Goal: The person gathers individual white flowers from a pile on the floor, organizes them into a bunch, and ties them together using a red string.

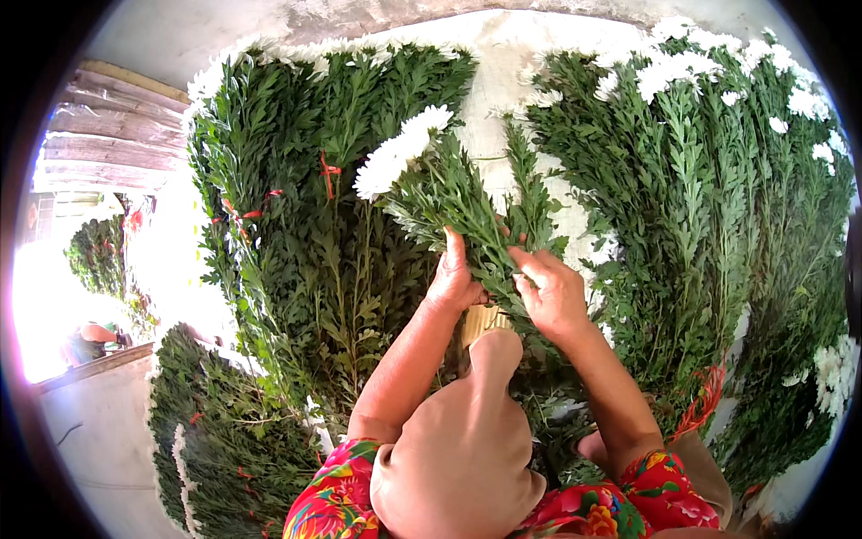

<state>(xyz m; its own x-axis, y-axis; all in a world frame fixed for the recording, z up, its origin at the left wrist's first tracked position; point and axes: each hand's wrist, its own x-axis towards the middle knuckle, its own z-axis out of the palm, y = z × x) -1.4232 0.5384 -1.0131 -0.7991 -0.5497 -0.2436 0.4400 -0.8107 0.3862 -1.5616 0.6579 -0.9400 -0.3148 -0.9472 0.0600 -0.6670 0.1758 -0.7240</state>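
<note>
A small bunch of white chrysanthemums (pixel 411 151) is in my left hand (pixel 458 276), its thumb up along the leafy stems and the blooms tilted to the upper left. At the right side of the same bunch, my right hand (pixel 552 290) has thumb and fingers closed on leafy stems. One leafy stem (pixel 525 168) stands upright just above the right hand. Leaves hide the ends of several fingers. Below the hands shows a pale ribbed piece (pixel 479 322), its kind unclear.
Piled chrysanthemums (pixel 283 168), some tied with red ties (pixel 330 174), lie at left; more flowers (pixel 700 168) lie at right on pale cloth (pixel 488 87). Loose red ties (pixel 704 401) hang at lower right. Another tied pile (pixel 222 418) is at lower left. A person's arm (pixel 97 333) shows far left.
</note>
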